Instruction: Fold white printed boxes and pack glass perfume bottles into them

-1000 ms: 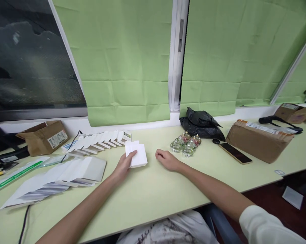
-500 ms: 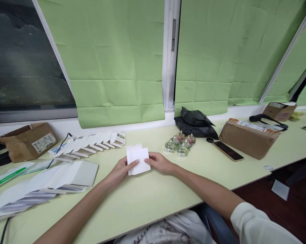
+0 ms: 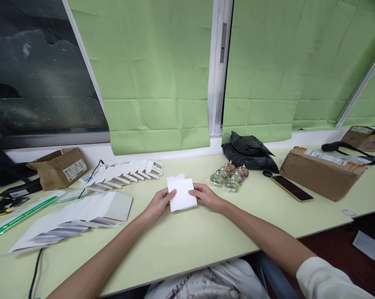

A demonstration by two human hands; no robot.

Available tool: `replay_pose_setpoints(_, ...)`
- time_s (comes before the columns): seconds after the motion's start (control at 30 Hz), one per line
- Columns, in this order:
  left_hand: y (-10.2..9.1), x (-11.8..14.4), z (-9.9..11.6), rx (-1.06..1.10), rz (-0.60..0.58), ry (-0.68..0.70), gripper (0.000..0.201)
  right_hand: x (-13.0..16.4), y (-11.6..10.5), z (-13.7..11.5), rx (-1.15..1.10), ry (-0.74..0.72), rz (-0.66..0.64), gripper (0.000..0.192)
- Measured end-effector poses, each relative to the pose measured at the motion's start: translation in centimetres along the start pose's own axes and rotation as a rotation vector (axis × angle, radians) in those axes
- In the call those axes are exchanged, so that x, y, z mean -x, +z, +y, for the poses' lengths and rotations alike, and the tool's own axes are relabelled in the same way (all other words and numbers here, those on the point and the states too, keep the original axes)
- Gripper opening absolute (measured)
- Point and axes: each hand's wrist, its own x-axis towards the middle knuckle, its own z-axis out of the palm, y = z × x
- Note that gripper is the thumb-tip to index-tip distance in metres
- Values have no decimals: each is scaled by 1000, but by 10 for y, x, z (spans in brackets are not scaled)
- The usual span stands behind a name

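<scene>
Between my two hands, above the table's middle, is a small white paper box [image 3: 183,196] that looks flat. A narrower flap with a notch sticks up at its top edge. My left hand [image 3: 158,203] grips its left side, thumb on the front face and fingers behind. On the opposite side my right hand [image 3: 206,197] pinches the edge, with its thumb on the front too. Both hands' fingertips are hidden behind the paper. To the left lie a row of small white boxes [image 3: 125,173] and an overlapping stack of larger flattened white cartons [image 3: 91,211].
Clear-wrapped bundles of green and red baubles [image 3: 229,176] lie right of my hands. Behind them is a black plastic bag [image 3: 248,151]. A phone [image 3: 291,189] and a brown cardboard box [image 3: 321,172] sit farther right. An open brown box [image 3: 61,168] stands at the back left.
My view has turned slightly left, so everything sits farther right in the picture. The white box's upper flap now lines up more evenly with its front face. Both hands keep hold of it.
</scene>
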Motion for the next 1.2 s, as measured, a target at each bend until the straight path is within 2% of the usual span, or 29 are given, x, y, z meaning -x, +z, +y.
replay_pose_setpoints(0.2,0,-2,1,-220,202,143,57,4,1,2,370,-179,159,37)
replay_pose_setpoints(0.33,4,0,-2,-290,193,258,47,10,8,-8,480,-203,109,31)
replay_pose_setpoints(0.47,8,6,-3,-332,51,325,36,13,14,-13,405,-152,-14,38)
replay_pose_setpoints(0.57,9,11,2,-416,-8,342,36,11,13,-11,349,-132,-25,44)
replay_pose_setpoints(0.67,10,14,8,-520,35,339,40,8,9,-9,280,-125,-27,47)
replay_pose_setpoints(0.77,10,12,8,-532,50,352,44,7,6,-10,201,-112,-33,48)
replay_pose_setpoints(0.93,5,3,-5,-451,109,289,74,3,3,-7,145,-82,-13,44)
replay_pose_setpoints(1.07,-2,-5,-13,-387,138,232,69,-3,-2,2,126,-62,64,46)
replay_pose_setpoints(1.2,-5,-10,-12,-229,137,197,71,-5,-6,5,121,-71,53,48)
